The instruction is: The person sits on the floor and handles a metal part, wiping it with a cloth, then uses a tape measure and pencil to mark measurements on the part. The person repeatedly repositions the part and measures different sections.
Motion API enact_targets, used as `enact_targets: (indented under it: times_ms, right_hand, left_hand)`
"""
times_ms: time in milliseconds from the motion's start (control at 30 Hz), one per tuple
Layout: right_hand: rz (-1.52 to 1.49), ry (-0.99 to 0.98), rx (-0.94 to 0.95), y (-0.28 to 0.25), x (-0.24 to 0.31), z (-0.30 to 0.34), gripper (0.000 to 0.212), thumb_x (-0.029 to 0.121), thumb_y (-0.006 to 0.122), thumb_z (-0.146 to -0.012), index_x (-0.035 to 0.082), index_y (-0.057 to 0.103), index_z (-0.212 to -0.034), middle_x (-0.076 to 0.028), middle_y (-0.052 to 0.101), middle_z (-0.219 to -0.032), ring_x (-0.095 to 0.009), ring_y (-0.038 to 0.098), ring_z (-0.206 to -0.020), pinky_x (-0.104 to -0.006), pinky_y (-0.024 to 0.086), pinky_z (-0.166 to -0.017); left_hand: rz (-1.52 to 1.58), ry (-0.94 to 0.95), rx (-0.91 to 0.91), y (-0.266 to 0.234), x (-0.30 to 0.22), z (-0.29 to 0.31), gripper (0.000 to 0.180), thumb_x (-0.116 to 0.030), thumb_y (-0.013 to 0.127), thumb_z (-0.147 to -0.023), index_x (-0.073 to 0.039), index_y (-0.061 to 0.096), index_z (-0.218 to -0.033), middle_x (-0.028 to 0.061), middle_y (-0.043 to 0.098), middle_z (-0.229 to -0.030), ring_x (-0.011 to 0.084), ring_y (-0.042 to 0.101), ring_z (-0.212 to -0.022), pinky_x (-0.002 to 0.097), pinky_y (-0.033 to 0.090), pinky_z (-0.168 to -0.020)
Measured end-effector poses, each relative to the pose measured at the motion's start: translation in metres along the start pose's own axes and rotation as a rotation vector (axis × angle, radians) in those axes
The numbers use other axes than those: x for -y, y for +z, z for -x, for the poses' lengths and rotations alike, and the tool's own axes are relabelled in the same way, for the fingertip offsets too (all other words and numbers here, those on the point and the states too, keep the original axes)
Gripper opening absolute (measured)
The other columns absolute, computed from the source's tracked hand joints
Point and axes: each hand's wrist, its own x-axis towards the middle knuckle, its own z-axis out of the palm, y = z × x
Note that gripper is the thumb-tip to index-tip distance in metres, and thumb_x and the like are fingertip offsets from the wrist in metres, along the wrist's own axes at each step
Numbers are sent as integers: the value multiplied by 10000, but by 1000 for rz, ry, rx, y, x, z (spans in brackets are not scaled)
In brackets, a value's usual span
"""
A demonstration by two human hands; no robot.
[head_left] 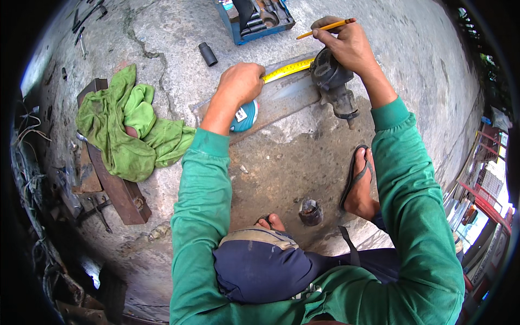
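Observation:
My left hand (241, 84) is closed on a tape measure, and its teal case (246, 115) shows beneath the wrist. The yellow blade (290, 69) runs out to the right along a grey flat metal bar (287, 103) on the ground. Its far end reaches a dark, dirty, rounded machine part (331, 81) with a narrow lower end, which sits over the bar's right end. Above that part, my right hand (346, 43) pinches a yellow pencil (327, 28), its point to the left. Whether the right hand also touches the part is hidden.
A blue toolbox (238, 33) with sockets and a black socket (207, 54) lie beyond my hands. At left, a green cloth (132, 130) drapes over a rusty steel beam (122, 189). A small dark cylinder (311, 212) stands between my feet on the cracked concrete.

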Motion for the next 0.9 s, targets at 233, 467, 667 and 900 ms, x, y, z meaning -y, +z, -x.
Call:
enact_targets:
  times_ms: [233, 467, 667, 900]
  right_hand:
    - [-271, 58, -214, -23, 6, 31, 198, 180, 718, -970, 11, 720, -1072, -63, 738, -950, -147, 676, -891, -296, 538, -832]
    - [-444, 180, -443, -49, 31, 89, 249, 151, 677, -1001, -41, 701, -1158, -143, 748, -1042, -206, 720, -1000, -318, 550, -943]
    - [-433, 282, -458, -57, 45, 135, 206, 137, 688, -983, -31, 691, -1103, -103, 718, -963, -175, 688, -904, -313, 542, -866]
    - [-530, 334, -272, -16, 92, 170, 150, 73, 702, -969, -7, 703, -1097, -28, 698, -957, -98, 617, -882, -256, 494, -797]
  left_hand:
    - [4, -15, -1, 1, 2, 1, 271, -171, 616, -872, -133, 784, -1081, 200, 744, -1058, 394, 701, -1027, 507, 551, -911]
    - [2, -30, -18, 2, -1, 3, 286, -156, 602, -887, -139, 784, -1107, 180, 746, -1104, 379, 705, -1052, 492, 555, -920]
    - [-2, -32, -15, 6, 3, 2, 303, -143, 611, -887, -151, 784, -1135, 162, 748, -1125, 360, 709, -1060, 481, 558, -923]
    - [-7, -32, -1, 1, -3, 2, 301, -151, 609, -894, -147, 782, -1140, 158, 747, -1128, 358, 704, -1074, 481, 557, -925]
